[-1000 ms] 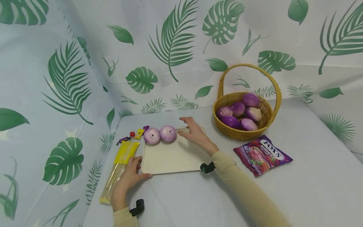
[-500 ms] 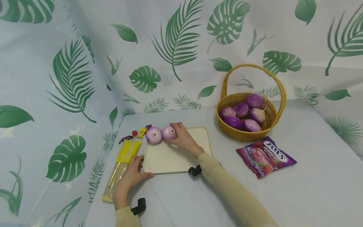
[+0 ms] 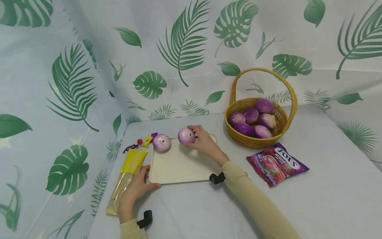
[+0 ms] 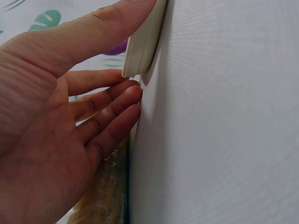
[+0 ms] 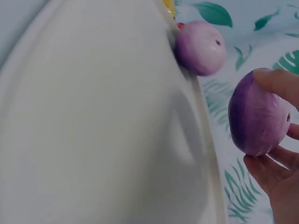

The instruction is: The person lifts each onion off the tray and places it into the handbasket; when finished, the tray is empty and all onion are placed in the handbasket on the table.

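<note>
In the head view my right hand (image 3: 206,143) holds a purple-white onion (image 3: 186,136) above the far edge of the cream tray (image 3: 179,169). The right wrist view shows thumb and fingers round this onion (image 5: 259,114), which hangs apart from the tray. A second onion (image 3: 161,143) sits at the tray's far left corner. My left hand (image 3: 135,189) stays at the near left corner of the tray. Up close, the left thumb lies along the tray's rim (image 4: 140,51), and the other fingers, fairly straight, reach beside the corner.
A wicker basket (image 3: 252,142) with several purple onions stands at the back right. Before it lies a Fox's Berries candy bag (image 3: 277,164). Left of the tray are a yellow-topped packet of sticks (image 3: 126,176), a red lollipop (image 3: 140,141) and small wrapped sweets (image 3: 147,141).
My right hand came in from the right, took hold of the right-hand onion and moved it right, away from the other onion. The left hand stayed at the tray corner.
</note>
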Motion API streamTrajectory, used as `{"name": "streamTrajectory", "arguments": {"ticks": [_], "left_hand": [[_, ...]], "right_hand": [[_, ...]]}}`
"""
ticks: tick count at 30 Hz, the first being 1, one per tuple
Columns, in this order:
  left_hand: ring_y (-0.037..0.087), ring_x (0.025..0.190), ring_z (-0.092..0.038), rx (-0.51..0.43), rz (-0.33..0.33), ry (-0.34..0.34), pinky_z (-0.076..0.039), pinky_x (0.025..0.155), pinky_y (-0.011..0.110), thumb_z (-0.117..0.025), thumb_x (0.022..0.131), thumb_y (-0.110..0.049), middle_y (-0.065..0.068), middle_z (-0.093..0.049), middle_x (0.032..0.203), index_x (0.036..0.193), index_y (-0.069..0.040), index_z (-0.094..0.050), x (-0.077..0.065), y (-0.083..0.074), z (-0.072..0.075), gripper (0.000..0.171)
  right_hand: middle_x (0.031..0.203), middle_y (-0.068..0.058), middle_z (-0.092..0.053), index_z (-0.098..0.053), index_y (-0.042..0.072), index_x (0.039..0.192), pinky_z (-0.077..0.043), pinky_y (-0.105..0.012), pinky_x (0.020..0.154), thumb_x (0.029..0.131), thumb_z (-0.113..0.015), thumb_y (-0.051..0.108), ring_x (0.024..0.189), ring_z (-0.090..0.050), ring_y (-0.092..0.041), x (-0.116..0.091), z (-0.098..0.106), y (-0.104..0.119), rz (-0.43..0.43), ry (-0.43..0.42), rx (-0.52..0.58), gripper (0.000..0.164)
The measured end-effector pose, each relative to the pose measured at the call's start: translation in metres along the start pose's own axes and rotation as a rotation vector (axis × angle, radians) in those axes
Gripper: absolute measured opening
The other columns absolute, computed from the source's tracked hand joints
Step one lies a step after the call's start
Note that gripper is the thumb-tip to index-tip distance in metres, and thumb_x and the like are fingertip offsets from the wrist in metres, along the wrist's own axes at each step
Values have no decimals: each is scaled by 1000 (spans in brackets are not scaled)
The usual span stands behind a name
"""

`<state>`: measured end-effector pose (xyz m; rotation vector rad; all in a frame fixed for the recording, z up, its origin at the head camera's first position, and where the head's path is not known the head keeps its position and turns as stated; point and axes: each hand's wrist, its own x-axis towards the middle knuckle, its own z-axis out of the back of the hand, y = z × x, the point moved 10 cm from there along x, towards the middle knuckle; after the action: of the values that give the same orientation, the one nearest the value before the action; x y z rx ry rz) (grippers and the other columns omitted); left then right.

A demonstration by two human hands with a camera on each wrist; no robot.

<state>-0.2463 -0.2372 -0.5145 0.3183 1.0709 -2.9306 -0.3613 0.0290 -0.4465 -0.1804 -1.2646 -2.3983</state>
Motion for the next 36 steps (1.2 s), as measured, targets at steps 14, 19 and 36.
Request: {"name": "streamTrajectory", "arguments": {"ticks": [14,19,36], "left_hand": [[24,105,-44,-34,-7,14,-42,87,39,-85,65,-42,4,-40,123,138,-16,-42,0,0,-3,89],[23,106,-44,-29,0,14,-42,88,39,-84,65,-44,3,-39,124,139,-17,-41,-1,1,-2,90],[26,109,-44,-15,11,20,-42,93,45,-83,66,-44,5,-37,129,141,-17,-37,-2,2,-4,92]], "right_hand": [[128,-6,-49,-41,16,140,-45,-43,94,75,-78,41,111,-52,-23,-27,159,-45,-160,-283,32,79],[136,-6,-44,-37,16,143,-38,-46,100,77,-75,46,120,-46,-26,-43,205,-68,-239,-343,-29,81],[139,-16,-40,-40,8,141,-33,-51,103,83,-71,35,125,-41,-36,-75,244,-85,-295,-428,-75,71]]}}
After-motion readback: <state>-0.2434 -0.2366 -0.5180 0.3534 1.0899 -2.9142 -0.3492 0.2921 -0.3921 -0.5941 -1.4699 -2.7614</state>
